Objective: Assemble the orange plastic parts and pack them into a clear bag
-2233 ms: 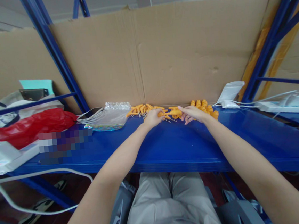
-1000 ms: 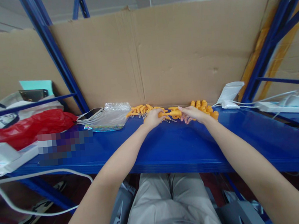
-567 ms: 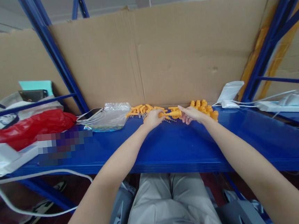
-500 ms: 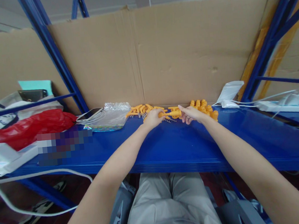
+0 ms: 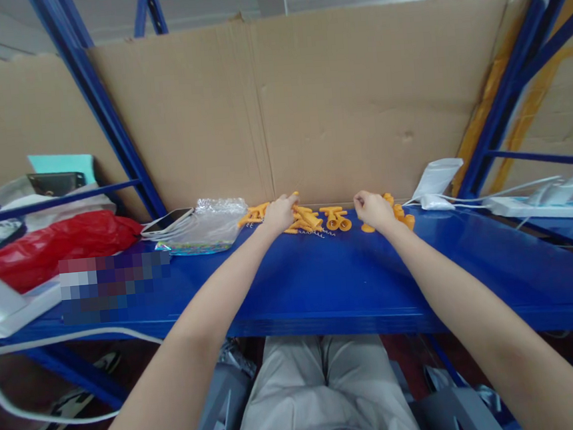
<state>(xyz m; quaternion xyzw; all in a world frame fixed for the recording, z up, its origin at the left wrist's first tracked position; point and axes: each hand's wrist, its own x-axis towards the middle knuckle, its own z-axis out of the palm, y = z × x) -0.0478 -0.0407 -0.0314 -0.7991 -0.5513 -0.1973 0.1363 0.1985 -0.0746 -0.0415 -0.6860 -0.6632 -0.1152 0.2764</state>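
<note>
Small orange plastic parts (image 5: 334,219) lie in a row at the back of a blue metal shelf (image 5: 352,283), against a cardboard sheet (image 5: 356,95). My left hand (image 5: 280,213) rests on the left pile of orange parts (image 5: 252,214), fingers curled, with one orange piece (image 5: 293,195) sticking up from its fingertips. My right hand (image 5: 373,209) is closed in a loose fist over the right group of orange parts (image 5: 401,213); what it holds is hidden. Thin metal springs (image 5: 318,233) lie in front of the middle pile.
A clear plastic bag (image 5: 207,225) and a phone (image 5: 166,220) lie left of the parts. Further left are a red bag (image 5: 48,246) and a white cable (image 5: 51,342). A white pouch (image 5: 436,178) and a power strip (image 5: 531,205) with cables sit right. Blue rack posts (image 5: 101,111) flank the cardboard.
Both hands were together on one orange part at the centre. Now they have drawn apart: the left hand moved left with a piece, the right moved right and closed into a fist.
</note>
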